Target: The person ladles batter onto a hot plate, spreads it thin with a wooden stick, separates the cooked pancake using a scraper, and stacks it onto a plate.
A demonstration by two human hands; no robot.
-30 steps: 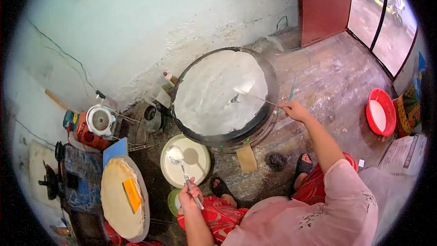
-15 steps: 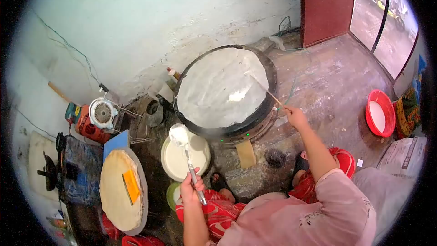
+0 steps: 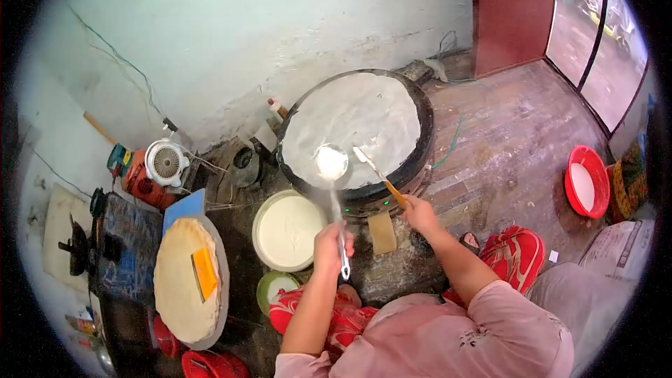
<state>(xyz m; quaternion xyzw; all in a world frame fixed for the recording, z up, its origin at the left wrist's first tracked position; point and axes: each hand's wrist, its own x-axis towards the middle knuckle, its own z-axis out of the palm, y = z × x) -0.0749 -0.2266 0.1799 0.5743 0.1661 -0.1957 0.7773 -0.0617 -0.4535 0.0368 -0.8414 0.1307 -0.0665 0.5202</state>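
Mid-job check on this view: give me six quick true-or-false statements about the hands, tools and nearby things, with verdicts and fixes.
1. The left hand holds the ladle, the right hand the spreader. True.
2. The two hands touch. False: they are apart.
3. The tub holds pale batter. True.
4. The ladle's bowl is down in the tub. False: it shows against the griddle.
5. The orange scraper lies on the pancakes. True.
6. The pancakes are right of the griddle in the picture. False: they are left of it.
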